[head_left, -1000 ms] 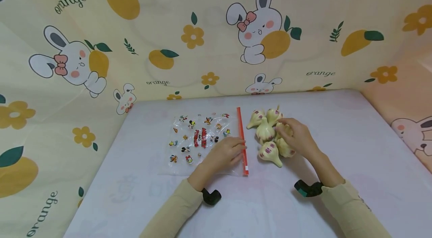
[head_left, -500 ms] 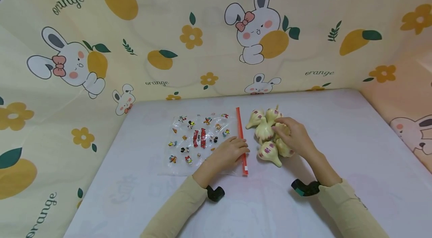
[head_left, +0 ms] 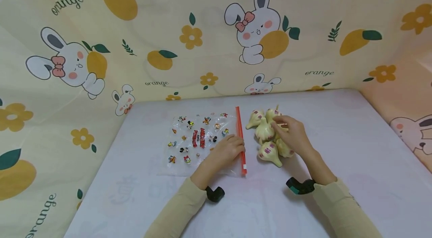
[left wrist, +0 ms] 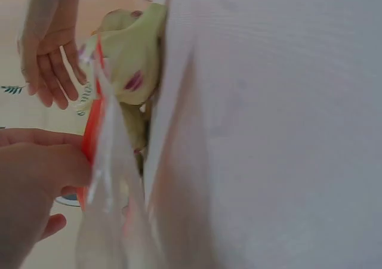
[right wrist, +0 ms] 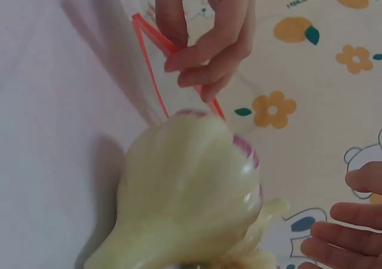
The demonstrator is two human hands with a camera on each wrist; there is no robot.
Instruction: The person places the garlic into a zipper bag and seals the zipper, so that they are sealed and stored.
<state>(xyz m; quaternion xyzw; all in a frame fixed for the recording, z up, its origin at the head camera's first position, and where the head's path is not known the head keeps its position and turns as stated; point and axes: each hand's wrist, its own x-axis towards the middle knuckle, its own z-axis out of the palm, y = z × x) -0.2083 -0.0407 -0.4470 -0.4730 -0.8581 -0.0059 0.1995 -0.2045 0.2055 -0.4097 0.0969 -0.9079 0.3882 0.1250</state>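
Observation:
A clear zip bag [head_left: 199, 138] printed with small cartoon figures lies flat, its red zip edge [head_left: 238, 123] facing right. My left hand [head_left: 225, 151] pinches one strip of that edge; in the right wrist view, the two red strips stand apart with a gap between them. Several garlic bulbs [head_left: 269, 152] with purple marks sit in a cluster right of the bag. Over the cluster hovers my right hand [head_left: 293, 133], partly hiding some bulbs. Its fingers look extended and hold nothing in the left wrist view, beside a bulb [left wrist: 134, 54].
All of this lies on a white-covered table [head_left: 135, 148]. Behind it rises a cream cloth backdrop [head_left: 216, 42] with rabbits, oranges and flowers. Black wrist-worn devices [head_left: 300, 185] sit at both cuffs. A white slider [head_left: 244, 167] is at the near end of the zip.
My left fingers have gone from touching the red edge to pinching it, and the edge has shifted slightly left. My right hand stays over the garlic, with its wrist slightly further left.

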